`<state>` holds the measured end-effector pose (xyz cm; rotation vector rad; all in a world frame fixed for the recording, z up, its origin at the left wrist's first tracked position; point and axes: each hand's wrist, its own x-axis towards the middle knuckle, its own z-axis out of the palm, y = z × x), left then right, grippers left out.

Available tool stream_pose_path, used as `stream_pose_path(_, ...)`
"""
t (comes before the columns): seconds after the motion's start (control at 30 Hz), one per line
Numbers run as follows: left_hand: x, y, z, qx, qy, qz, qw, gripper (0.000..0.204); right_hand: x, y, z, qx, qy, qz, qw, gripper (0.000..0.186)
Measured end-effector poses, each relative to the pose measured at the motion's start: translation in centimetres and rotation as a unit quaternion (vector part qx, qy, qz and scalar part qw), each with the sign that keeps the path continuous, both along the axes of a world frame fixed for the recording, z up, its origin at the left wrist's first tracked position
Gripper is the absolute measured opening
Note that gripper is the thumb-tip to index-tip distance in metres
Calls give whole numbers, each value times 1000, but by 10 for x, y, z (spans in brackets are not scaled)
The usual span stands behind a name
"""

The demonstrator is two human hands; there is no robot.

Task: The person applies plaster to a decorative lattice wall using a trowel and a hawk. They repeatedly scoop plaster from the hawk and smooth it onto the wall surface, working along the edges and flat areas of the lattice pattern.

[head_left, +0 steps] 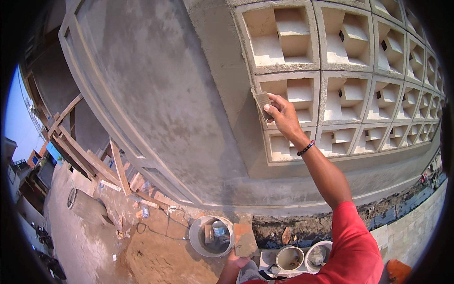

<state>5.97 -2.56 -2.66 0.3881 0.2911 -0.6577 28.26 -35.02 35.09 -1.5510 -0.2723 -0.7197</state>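
Note:
My right hand [281, 114] grips a small flat greyish piece [262, 104], held against the plastered edge beside the pale breeze-block screen [343, 68], at the left border of a middle-row block. I cannot tell exactly what that piece is. My left hand [236, 261] is low at the bottom centre, closed on an orange board [243, 239] with grey mortar on it. Left of the screen is a grey plastered wall [142, 85] with a moulded frame.
A large bucket [195, 239] with tools and a container stands left of the board. Two smaller buckets [289, 248] sit to its right, by a muddy drain [293, 222]. Timber scaffolding [85, 156], a concrete cylinder [85, 208] and a sand heap [151, 260] are at the left.

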Motion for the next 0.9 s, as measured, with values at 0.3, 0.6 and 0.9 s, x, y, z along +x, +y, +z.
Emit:
stream_pose_path(0.3,-1,4,-4,-56,-26,-3,998,36,21,-12,160,41,-176,53,982,43)
stream_pose_path(0.6,-9,5,5,-104,29,50,993,36,19,18,237,34,-97,8,995,32)
stream_pose_path(0.9,-1,8,-29,-63,50,6,997,37,22,7,106,-34,-81,-18,996,42)
